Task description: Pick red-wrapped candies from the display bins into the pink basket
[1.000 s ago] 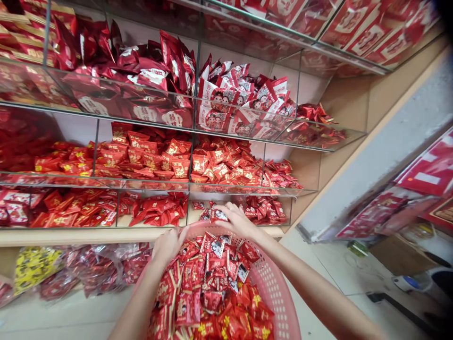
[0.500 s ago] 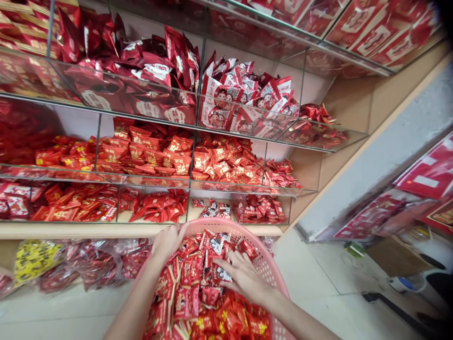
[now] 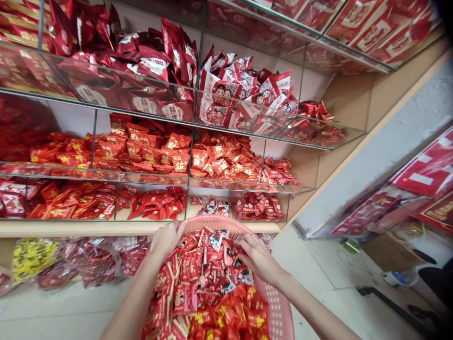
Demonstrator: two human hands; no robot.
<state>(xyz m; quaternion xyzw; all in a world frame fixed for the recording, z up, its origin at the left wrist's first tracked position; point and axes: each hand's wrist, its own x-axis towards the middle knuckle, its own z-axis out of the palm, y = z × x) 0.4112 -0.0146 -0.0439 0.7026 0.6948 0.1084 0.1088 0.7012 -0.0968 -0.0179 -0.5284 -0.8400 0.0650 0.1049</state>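
A pink plastic basket point(image 3: 281, 302) with a perforated wall is filled with small wrapped packets. My left hand point(image 3: 167, 240) is closed over its rim at the far left. Inside, near the right wall, my right hand point(image 3: 257, 259) has its fingers bent and slightly apart over the packets, with nothing visible in them. Under and beside it lie red-and-black packets point(image 3: 214, 241) with cartoon figures. Bright red packets with yellow marks point(image 3: 233, 311) fill the near side, and flat red packets with pale edges point(image 3: 171, 288) stand along the left.
A shelf unit point(image 3: 63, 229) with clear-fronted compartments of red packets rises just beyond the basket. Plastic bags of packets point(image 3: 92, 259) and a yellow bag point(image 3: 33, 257) lie under it. At right are a grey wall, red packages point(image 3: 424, 163) and a cardboard box point(image 3: 392, 255) on the tiled floor.
My right hand has moved right and up, from the middle of the packets to the basket's right side. My left hand stays on the rim. The view has shifted slightly.
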